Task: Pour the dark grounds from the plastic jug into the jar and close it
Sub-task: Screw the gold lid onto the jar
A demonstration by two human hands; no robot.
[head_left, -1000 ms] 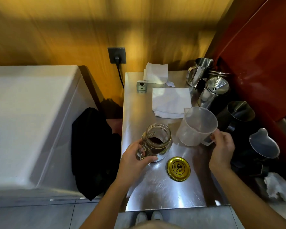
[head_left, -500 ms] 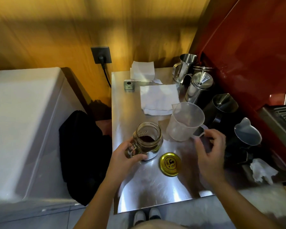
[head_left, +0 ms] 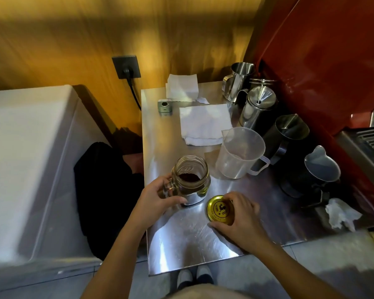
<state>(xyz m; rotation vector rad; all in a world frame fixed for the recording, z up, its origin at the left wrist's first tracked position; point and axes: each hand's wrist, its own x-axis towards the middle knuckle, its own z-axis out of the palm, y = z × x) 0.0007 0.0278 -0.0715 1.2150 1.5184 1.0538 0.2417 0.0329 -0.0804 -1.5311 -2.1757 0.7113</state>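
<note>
Glass jar [head_left: 191, 178] upright, uncapped, dark grounds [head_left: 189, 177] inside. Gold lid [head_left: 220, 209] just beside it. Clear plastic jug [head_left: 240, 153] upright, empty.

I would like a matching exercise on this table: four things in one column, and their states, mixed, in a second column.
Things:
1. jar
2. jug
3. lid
4. cloth

States:
A. folded, lying flat
B. empty, standing alone
C. open, grounds inside, left hand on its handle
D. gold, on the table, right hand around it

Pairs: 1-C, 2-B, 3-D, 4-A
</note>
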